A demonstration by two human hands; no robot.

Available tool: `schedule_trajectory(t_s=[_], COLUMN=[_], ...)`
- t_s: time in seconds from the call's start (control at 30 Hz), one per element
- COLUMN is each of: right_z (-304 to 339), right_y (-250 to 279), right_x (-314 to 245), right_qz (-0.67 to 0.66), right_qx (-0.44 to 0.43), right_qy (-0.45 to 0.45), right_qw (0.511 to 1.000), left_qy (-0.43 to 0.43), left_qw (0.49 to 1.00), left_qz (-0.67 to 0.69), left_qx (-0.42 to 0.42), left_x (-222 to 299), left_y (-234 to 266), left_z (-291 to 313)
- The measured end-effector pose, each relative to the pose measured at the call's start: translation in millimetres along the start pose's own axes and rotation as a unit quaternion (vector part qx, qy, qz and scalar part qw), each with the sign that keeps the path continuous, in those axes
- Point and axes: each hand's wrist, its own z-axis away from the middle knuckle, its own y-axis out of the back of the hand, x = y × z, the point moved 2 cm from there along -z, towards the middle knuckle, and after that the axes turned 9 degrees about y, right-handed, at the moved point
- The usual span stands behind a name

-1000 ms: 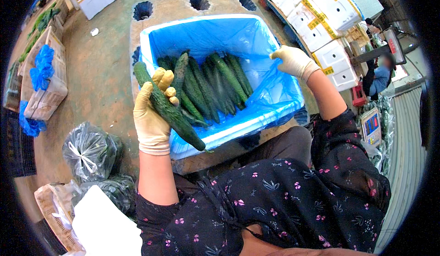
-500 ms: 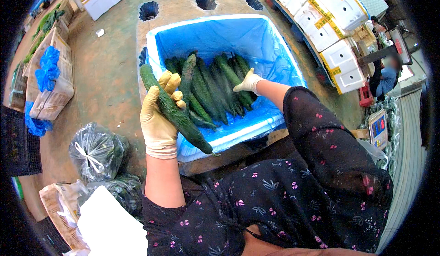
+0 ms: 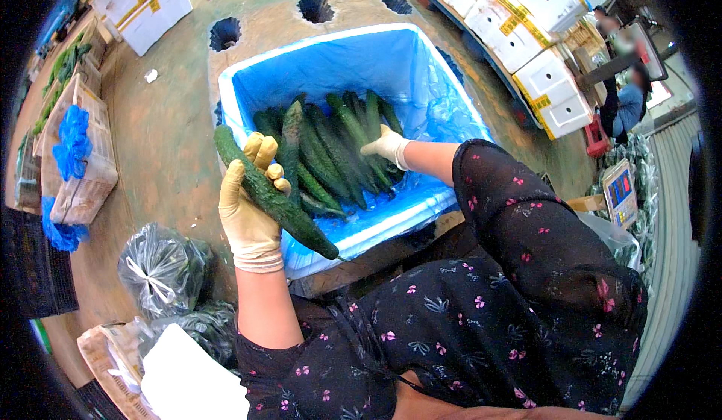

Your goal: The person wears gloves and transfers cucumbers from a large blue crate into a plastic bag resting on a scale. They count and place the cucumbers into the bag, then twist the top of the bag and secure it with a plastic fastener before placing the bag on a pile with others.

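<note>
around me spreads a blotchy green-and-brown floor (image 3: 165, 157), with yellow-taped white foam boxes (image 3: 549, 81) stacked toward the right and a pale, ridged panel (image 3: 668, 247) nearer.

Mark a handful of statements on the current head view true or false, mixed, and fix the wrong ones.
1. The left-hand grip holds a cucumber. True.
2. The right-hand grip is outside the box. False: the right-hand grip is inside the box, at the cucumbers.
3. The box has a blue lining. True.
4. Both hands are bare. False: both wear light-coloured gloves.
5. A tied plastic bag is to the left of the box. True.
6. The stacked white boxes at upper right carry red tape. False: the tape is yellow.
</note>
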Motion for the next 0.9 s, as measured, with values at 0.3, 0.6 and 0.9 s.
schedule_trajectory(t_s=[0.3,0.6,0.9], right_z=[30,-29,-68], right_y=[-54,15,59], right_x=[-41,-33,24], right_qz=[0.134,0.061,0.270], right_qx=[-0.160,-0.120,-0.062], right_qy=[0.076,0.054,-0.032], right_qw=[0.975,0.990,0.960], left_qy=[0.001,0.006,0.005], left_qw=[1.000,1.000,1.000], left_qz=[-0.007,0.000,0.002], left_qx=[-0.012,-0.016,-0.028], left_x=[-1,0,0], left_y=[-5,-1,-4], left_z=[-2,-2,-1])
